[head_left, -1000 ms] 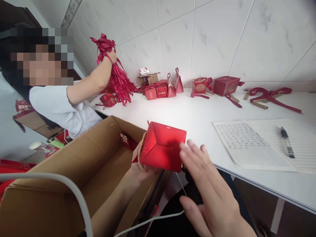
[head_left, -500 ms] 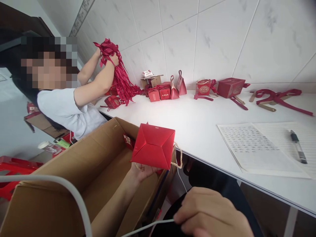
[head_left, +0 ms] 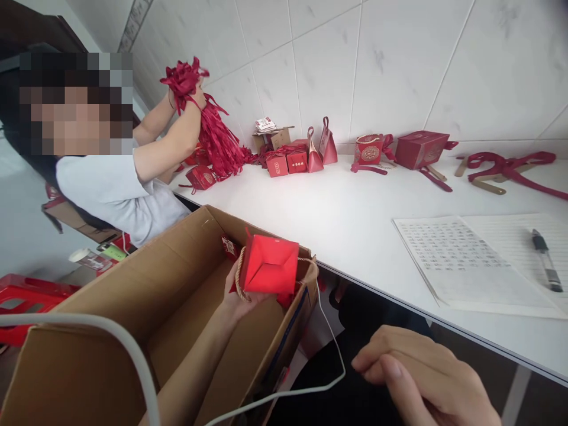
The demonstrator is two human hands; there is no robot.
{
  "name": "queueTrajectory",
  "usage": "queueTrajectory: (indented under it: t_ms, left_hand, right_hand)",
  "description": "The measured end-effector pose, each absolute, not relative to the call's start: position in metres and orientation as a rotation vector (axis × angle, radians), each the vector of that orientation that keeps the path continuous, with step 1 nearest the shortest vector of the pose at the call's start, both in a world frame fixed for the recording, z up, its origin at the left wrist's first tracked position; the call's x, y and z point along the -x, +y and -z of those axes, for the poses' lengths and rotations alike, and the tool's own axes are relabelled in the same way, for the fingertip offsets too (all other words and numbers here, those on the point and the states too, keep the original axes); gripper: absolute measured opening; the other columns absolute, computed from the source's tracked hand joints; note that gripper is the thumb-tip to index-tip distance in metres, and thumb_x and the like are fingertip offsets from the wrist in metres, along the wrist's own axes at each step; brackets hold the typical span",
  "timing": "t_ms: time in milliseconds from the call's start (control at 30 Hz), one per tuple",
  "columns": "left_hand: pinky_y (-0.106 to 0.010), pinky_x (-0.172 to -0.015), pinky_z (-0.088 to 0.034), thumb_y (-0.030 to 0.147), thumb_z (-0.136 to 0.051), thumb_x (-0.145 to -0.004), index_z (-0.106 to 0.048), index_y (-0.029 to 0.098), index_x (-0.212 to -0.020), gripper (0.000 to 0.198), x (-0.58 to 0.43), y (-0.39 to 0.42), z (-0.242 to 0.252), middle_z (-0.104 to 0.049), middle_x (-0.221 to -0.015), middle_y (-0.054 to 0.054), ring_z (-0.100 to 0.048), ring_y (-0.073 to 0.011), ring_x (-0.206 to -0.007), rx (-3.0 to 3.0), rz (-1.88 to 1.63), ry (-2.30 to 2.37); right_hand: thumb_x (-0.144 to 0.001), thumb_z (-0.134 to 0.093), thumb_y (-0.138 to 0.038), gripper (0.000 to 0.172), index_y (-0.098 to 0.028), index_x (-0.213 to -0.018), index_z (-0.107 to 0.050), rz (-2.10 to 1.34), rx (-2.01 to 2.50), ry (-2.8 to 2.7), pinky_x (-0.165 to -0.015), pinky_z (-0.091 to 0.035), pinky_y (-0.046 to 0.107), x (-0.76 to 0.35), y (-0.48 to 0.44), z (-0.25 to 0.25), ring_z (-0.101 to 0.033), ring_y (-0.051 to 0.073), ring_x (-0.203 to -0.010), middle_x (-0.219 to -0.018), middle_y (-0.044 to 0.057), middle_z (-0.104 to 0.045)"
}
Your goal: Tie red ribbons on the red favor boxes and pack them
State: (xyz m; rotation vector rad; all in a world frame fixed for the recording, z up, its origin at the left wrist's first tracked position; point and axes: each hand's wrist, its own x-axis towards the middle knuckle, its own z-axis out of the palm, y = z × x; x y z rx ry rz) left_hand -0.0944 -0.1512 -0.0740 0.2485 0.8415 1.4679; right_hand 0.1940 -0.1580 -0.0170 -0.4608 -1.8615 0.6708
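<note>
My left hand [head_left: 242,299] grips a small red gift box [head_left: 271,264] from below and tilts it so its folded end faces me. Twisted gold cord handles [head_left: 241,275] hang at its sides. The box is over the far end of a large cardboard carton [head_left: 190,296]; other red pieces in there are partly hidden behind it. In the lower right, my right hand [head_left: 426,378] is in the air above my dark-clothed lap, fingers loosely bent, holding nothing. A thin white cable [head_left: 331,378] loops just left of its fingertips.
On the white table [head_left: 355,231] are an open notebook [head_left: 448,260] with a pen [head_left: 546,260], and red boxes [head_left: 421,149] along the wall. To the left, a co-worker [head_left: 106,189] lifts a bundle of red ribbons [head_left: 217,136]. A pale curved tube [head_left: 128,349] crosses the carton's near side.
My left hand has moved the gift box slightly left and down, further over the carton. The right hand has released the white cable and shifted right.
</note>
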Motion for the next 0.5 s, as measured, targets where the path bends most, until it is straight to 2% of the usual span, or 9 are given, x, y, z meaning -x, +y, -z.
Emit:
queueTrajectory:
  t_ms: [167,300,400,500]
  left_hand:
    - [-0.045,-0.075,-0.050,0.042,-0.051,-0.080,-0.046,0.019,-0.126,0.052,0.149,-0.169,0.113,-0.068,-0.091,-0.012,-0.064,-0.0279,-0.083,-0.072,-1.416,1.087]
    - [-0.044,-0.072,-0.050,0.042,-0.057,-0.076,-0.056,0.015,-0.106,0.040,0.163,-0.191,0.140,-0.066,-0.078,-0.010,-0.064,-0.0282,-0.076,-0.120,-1.357,1.493]
    - [-0.041,-0.081,-0.047,0.030,-0.069,-0.066,-0.059,0.017,-0.090,0.029,0.155,-0.203,0.155,-0.064,-0.080,-0.006,-0.060,-0.0300,-0.092,-0.313,-1.390,1.767]
    - [-0.041,-0.100,-0.034,0.021,-0.078,-0.052,-0.063,0.019,-0.090,0.040,0.138,-0.214,0.170,-0.059,-0.104,-0.007,-0.040,-0.0341,-0.120,-0.561,-1.388,1.947]
  right_hand:
    - [-0.087,-0.045,-0.009,0.028,-0.019,-0.066,-0.061,-0.648,0.650,-1.846,-0.049,-0.051,0.020,-0.216,-0.154,0.035,-0.063,0.014,-0.054,-0.062,0.001,-0.064]
    - [-0.088,-0.048,-0.016,0.028,-0.020,-0.065,-0.064,-0.646,0.777,-1.871,-0.052,-0.054,0.022,-0.225,-0.153,0.050,-0.066,0.016,-0.057,-0.066,0.001,-0.067]
    - [-0.089,-0.049,-0.021,0.030,-0.021,-0.063,-0.066,-0.636,0.849,-1.888,-0.052,-0.054,0.022,-0.227,-0.154,0.058,-0.066,0.016,-0.057,-0.065,0.001,-0.067]
    - [-0.089,-0.049,-0.023,0.030,-0.021,-0.064,-0.067,-0.631,0.897,-1.883,-0.053,-0.054,0.021,-0.228,-0.155,0.065,-0.066,0.016,-0.057,-0.064,0.000,-0.067]
